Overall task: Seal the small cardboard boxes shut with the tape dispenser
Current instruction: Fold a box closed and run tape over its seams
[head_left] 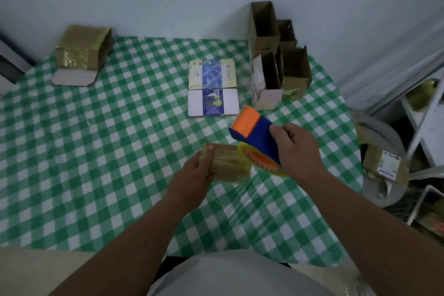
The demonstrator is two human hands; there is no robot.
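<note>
The left hand [194, 170] grips the small cardboard box [227, 163] over the checkered counter [96, 151], probably bracing it, while the right hand [298, 149] clasps the tape dispenser [254, 134], its roll touching the box's right end.

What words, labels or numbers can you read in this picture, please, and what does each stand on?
None can be read.
Upper flat carton: print on its yellow and blue panels, too blurred.
Lower flat carton: blue panel with print, too blurred.
Label on the box beside the table: lines too small.
Tape dispenser and held box: no text visible.
</note>
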